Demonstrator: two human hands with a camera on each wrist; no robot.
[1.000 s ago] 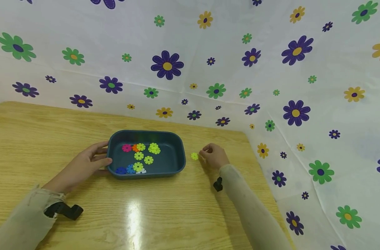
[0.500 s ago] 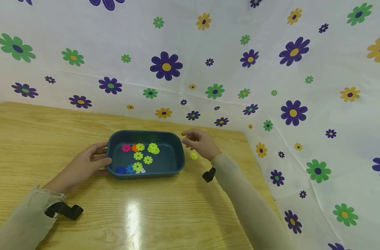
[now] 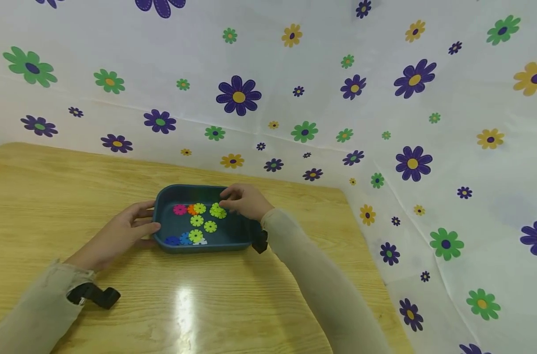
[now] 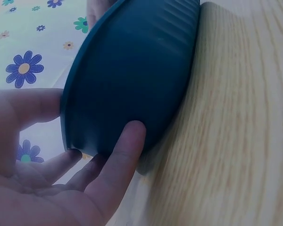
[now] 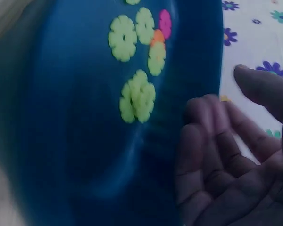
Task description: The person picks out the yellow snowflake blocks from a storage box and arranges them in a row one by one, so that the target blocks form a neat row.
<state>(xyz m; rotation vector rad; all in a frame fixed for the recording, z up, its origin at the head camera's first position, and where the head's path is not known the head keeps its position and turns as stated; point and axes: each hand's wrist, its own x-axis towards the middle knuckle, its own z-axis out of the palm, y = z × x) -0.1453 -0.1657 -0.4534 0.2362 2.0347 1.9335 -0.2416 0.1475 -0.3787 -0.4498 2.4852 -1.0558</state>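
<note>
My left hand [image 3: 124,233] grips the left end of a dark blue plastic tray [image 3: 224,247]. In the left wrist view, the thumb lies over the tray rim and other fingers touch the outer wall. My right hand [image 3: 247,201] is over the tray's right part, its loosely curled fingertips near a cluster of overlapping yellow-green snowflake discs [image 5: 137,100]. Nothing shows between those fingers in the right wrist view. Several more discs lie inside, including a pink one [image 3: 180,210], an orange one [image 3: 191,210] and blue ones [image 3: 173,241].
The tray stands on a wooden table [image 3: 131,305]. A white cloth with printed flowers [image 3: 184,44] hangs behind the table and along its right side. A black strap mount [image 3: 101,296] sits on the left wrist, another [image 3: 259,241] on the right.
My right hand leaves a yellow-green disc on the table right of the tray and moves left over the tray. The sleeve now covers that disc's spot. My left hand stays on the tray.
</note>
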